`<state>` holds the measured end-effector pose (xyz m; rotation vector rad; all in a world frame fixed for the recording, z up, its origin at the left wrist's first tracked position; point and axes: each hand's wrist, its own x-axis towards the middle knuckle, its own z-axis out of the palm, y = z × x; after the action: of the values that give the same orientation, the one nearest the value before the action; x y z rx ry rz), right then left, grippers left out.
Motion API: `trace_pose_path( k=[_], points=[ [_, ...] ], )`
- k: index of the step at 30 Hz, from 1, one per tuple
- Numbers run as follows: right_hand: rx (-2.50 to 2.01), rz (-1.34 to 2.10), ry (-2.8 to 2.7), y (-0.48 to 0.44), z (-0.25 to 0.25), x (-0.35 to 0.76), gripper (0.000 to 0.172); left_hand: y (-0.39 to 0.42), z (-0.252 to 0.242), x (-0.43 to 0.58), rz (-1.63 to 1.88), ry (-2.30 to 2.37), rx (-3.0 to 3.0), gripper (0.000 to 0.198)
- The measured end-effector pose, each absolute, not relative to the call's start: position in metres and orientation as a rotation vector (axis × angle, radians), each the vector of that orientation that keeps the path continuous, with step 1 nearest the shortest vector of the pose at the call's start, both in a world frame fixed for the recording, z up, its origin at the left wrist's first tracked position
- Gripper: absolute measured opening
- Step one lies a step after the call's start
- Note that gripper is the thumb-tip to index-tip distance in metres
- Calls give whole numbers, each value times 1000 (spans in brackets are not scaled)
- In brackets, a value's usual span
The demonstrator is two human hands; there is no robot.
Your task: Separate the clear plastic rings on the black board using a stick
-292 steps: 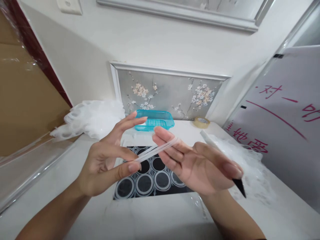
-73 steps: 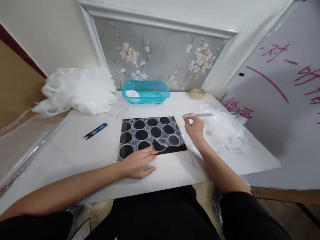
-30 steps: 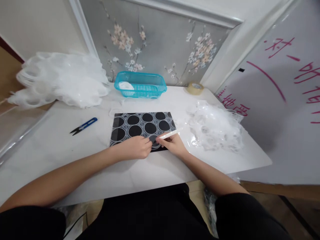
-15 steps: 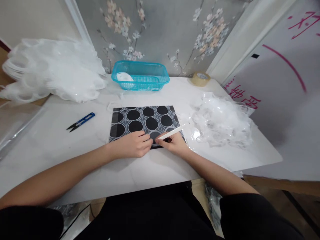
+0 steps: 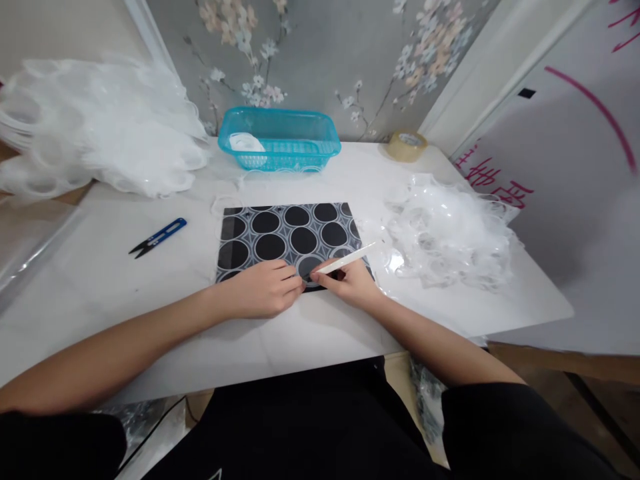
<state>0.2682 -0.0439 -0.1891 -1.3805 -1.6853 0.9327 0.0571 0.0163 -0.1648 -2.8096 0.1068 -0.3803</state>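
A dark sheet (image 5: 270,247) printed with black circles and pale ring outlines lies flat on the white table. My right hand (image 5: 353,283) is closed round a slim white pen-shaped tool (image 5: 345,259), held like a pen. The tool's back end points up to the right, and its tip is hidden near my fingertips, over a grey circle at the sheet's front edge. Just left of that circle, my left hand (image 5: 265,290) rests on the sheet with curled, closed fingers. Whatever those fingertips pinch, if anything, is too small to make out.
Blue-handled thread snips (image 5: 158,238) lie at the left. Translucent ring-cut sheets are piled at the back left (image 5: 125,130), with a looser heap of clear cut plastic (image 5: 450,230) at the right. A blue basket (image 5: 280,160) and a tape roll (image 5: 407,145) stand against the wall.
The view has shifted slightly, so the table items appear a little higher. Both hands stay at nearly the same spot on the sheet, and the white tool is still held.
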Motion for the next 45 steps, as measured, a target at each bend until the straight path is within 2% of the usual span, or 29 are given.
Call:
trace_pose_path(
  k=[5,12,16,18,21,24,27,31,36,39,45],
  points=[
    [-1355,814,-1784,-44,-190,268,13,14,-165,59,-379,71,-2843,18],
    [-1124,168,-2290,-58,-190,264,18,4,-164,62,-373,-444,-3256,20],
    [-1188,-2,-2392,-56,-188,260,23,5,-164,59,-354,-599,-3383,23],
    [-1280,-12,-2329,-43,-184,267,20,7,-164,58,-344,-596,-3395,24],
    [-1595,-47,-1900,-15,-174,297,17,8,-165,56,-350,-595,-3394,24],
    [-1776,-132,-1477,1,-161,338,23,9,-166,53,-381,-566,-3376,25],
    [-1755,26,-1243,-11,-155,364,24,7,-166,53,-462,-496,-3315,21],
    [-1652,296,-1368,-45,-165,356,19,-3,-168,62,-603,-386,-3203,22],
    [-1459,582,-1543,-61,-185,321,18,-17,-177,91,-448,-249,-3135,49],
    [-1379,654,-1651,-57,-191,313,16,-21,-185,103,-378,-243,-3103,56],
    [-1382,689,-1645,-55,-195,316,14,-22,-191,107,-387,-281,-3120,56]
  ],
)
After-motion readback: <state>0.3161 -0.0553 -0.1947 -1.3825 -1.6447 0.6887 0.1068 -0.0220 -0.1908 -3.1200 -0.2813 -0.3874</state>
